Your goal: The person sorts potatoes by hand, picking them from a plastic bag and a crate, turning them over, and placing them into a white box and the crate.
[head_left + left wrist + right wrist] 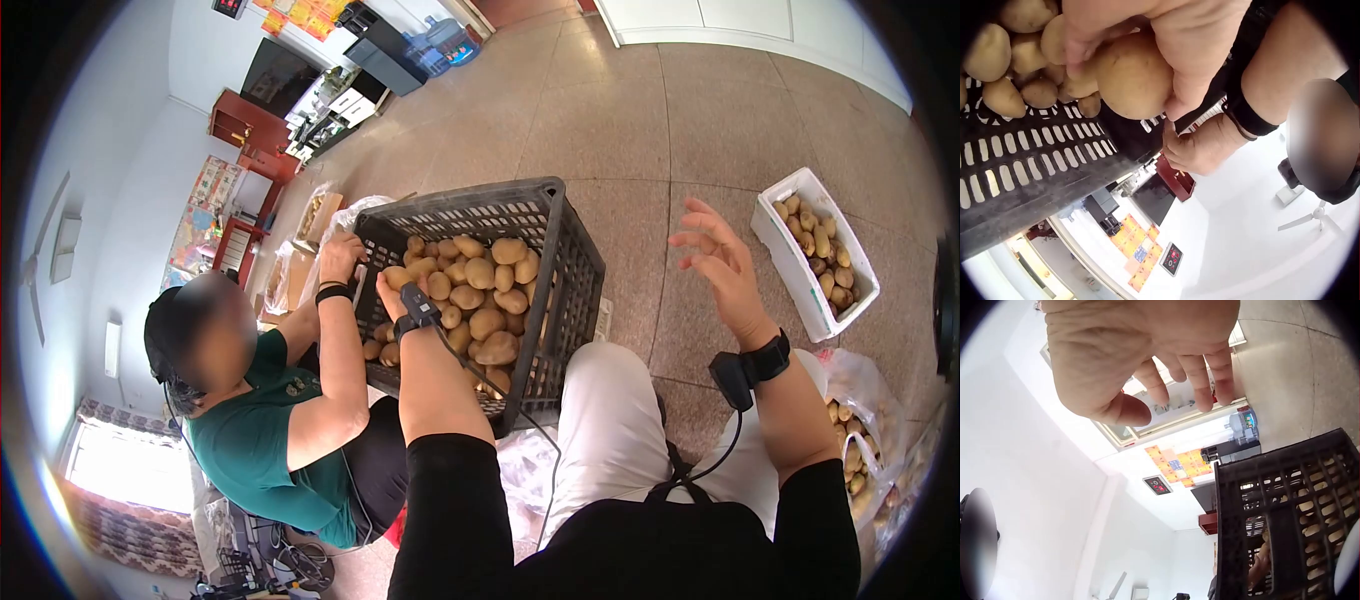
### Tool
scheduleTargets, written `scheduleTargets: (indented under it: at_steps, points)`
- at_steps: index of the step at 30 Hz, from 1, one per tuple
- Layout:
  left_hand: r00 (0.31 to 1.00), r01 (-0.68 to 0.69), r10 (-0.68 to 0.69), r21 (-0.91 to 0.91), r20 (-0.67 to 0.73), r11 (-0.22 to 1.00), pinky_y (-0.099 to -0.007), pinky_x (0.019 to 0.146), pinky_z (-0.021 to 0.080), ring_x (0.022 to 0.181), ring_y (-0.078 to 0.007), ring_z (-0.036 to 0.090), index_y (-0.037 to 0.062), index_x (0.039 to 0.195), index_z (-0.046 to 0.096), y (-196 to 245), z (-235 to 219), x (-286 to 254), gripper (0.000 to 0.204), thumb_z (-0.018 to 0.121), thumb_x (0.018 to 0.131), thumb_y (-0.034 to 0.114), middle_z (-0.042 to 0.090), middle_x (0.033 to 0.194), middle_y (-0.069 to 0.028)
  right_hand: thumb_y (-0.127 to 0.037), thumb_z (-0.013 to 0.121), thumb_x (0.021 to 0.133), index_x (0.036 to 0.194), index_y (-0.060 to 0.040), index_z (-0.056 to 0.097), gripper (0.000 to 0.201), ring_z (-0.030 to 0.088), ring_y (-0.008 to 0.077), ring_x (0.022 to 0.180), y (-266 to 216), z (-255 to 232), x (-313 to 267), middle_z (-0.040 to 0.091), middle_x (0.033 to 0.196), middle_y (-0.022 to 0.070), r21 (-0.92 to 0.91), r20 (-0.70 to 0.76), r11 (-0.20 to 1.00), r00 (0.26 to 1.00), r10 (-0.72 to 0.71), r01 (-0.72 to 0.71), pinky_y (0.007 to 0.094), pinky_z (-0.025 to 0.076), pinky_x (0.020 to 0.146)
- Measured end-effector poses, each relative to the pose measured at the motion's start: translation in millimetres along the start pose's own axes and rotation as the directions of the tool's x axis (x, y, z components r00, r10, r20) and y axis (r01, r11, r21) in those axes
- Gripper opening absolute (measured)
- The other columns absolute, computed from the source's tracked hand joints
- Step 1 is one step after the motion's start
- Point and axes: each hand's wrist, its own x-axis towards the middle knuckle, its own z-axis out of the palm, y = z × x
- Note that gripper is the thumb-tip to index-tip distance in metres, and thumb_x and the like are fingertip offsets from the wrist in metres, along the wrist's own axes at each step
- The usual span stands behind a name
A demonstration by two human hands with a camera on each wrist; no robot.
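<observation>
My left hand (pixel 1191 37) grips a large round potato (pixel 1135 76) between thumb and fingers, above the potatoes at the far left part of a black plastic crate (pixel 560 240). In the head view this left hand (pixel 392 296) is partly hidden by the wrist camera. Many loose potatoes (pixel 480 272) fill the lower part of the crate. My right hand (pixel 722 262) is held up in the air over the floor, right of the crate, its fingers spread and slightly bent. Nothing lies in the palm of that right hand (pixel 1147 337) in the right wrist view.
Another person (pixel 270 440) in a green shirt sits at the left, a hand (pixel 341 257) at the crate's rim. A white foam box (pixel 800 290) of potatoes stands on the floor at right. A clear bag of potatoes (pixel 862 420) lies beside my right leg.
</observation>
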Motion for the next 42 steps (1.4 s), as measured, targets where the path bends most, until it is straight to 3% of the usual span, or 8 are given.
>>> scheduleTargets:
  at_steps: [4,11,20,25,27,29,36,42]
  points:
    - [0.988,-0.102,0.100,-0.013,-0.115,0.995,-0.0425,0.085,0.046,0.102,-0.0265,0.047,0.0056,0.107,0.046,-4.1,31.7,-25.8,0.040,0.056,0.083,0.036,0.049,0.108,-0.0138,-0.009,0.051,0.075,0.115,-0.0079,0.052,0.040,0.054,0.0186,0.099,-1.4,-2.3,-0.7,0.034,0.136,0.0139,-0.005,0.006,1.000,1.000,0.014,-0.014,0.0298,0.046,0.078]
    - [0.938,0.280,-0.258,0.072,-0.231,0.957,-0.0348,0.073,0.050,0.095,-0.0263,0.052,0.0031,0.108,0.046,-20.4,68.6,-45.6,0.039,0.061,0.083,0.028,0.051,0.110,-0.0142,-0.010,0.052,0.077,0.114,-0.0082,0.052,0.038,0.055,0.0185,0.099,1.0,-2.8,-0.8,0.034,0.136,0.0143,-0.018,0.012,1.000,1.000,0.023,-0.023,0.0288,0.047,0.076]
    - [0.992,-0.054,0.026,0.228,0.125,0.972,-0.0396,0.080,0.048,0.101,-0.0282,0.052,0.0016,0.110,0.042,-22.1,28.1,17.5,0.032,0.050,0.089,0.024,0.048,0.108,-0.0138,-0.010,0.053,0.079,0.113,-0.0078,0.052,0.035,0.054,0.0184,0.098,1.1,-7.3,-3.4,0.035,0.135,0.0124,-0.013,0.019,1.000,1.000,0.019,-0.019,0.0282,0.046,0.073]
    - [0.960,-0.036,0.060,-0.091,0.275,0.995,-0.0415,0.088,0.043,0.098,-0.0254,0.054,0.0057,0.099,0.049,-22.3,22.3,57.4,0.021,0.047,0.089,0.024,0.055,0.097,-0.0093,-0.006,0.054,0.079,0.114,-0.0070,0.051,0.035,0.054,0.0182,0.098,3.9,-11.5,-3.5,0.036,0.134,0.0110,0.005,0.024,1.000,1.000,0.010,-0.010,0.0282,0.046,0.074]
    - [0.920,-0.143,0.157,-0.065,0.360,0.988,-0.0422,0.087,0.044,0.094,-0.0239,0.056,0.0070,0.091,0.055,-10.4,67.6,20.1,0.016,0.050,0.087,0.022,0.060,0.103,-0.0095,-0.003,0.054,0.080,0.113,-0.0067,0.051,0.034,0.055,0.0177,0.097,14.2,-14.5,-3.2,0.039,0.131,0.0104,0.054,0.038,0.998,0.999,-0.015,0.013,0.0285,0.046,0.076]
    - [0.629,-0.008,-0.039,0.057,0.776,0.998,-0.0340,0.084,0.047,0.086,-0.0213,0.059,0.0013,0.087,0.058,19.6,113.6,-15.7,0.015,0.062,0.080,0.015,0.062,0.096,-0.0132,-0.003,0.056,0.080,0.111,-0.0066,0.052,0.031,0.056,0.0164,0.096,26.3,-14.5,-2.0,0.043,0.126,0.0099,0.007,0.027,0.997,0.997,-0.075,0.075,0.0290,0.047,0.077]
    - [0.278,-0.097,-0.399,0.438,0.874,0.893,-0.0331,0.088,0.044,0.103,-0.0178,0.054,0.0086,0.100,0.056,-43.4,212.3,-199.9,0.024,0.049,0.092,0.030,0.058,0.110,-0.0075,-0.010,0.055,0.071,0.105,-0.0002,0.050,0.035,0.059,0.0234,0.076,44.4,-4.1,1.8,0.054,0.091,0.0162,-0.298,-0.173,0.943,0.963,-0.205,0.147,0.0353,0.047,0.066]
    - [0.388,-0.290,-0.653,0.759,0.650,0.583,-0.0305,0.080,0.045,0.097,-0.0165,0.055,0.0060,0.103,0.053,-107.9,195.3,-222.8,0.028,0.049,0.093,0.031,0.058,0.103,-0.0064,-0.006,0.051,0.073,0.105,-0.0017,0.046,0.033,0.056,0.0234,0.069,16.5,-4.2,1.7,0.054,0.086,0.0169,-0.132,-0.498,0.991,0.864,-0.078,0.013,0.0357,0.043,0.062]
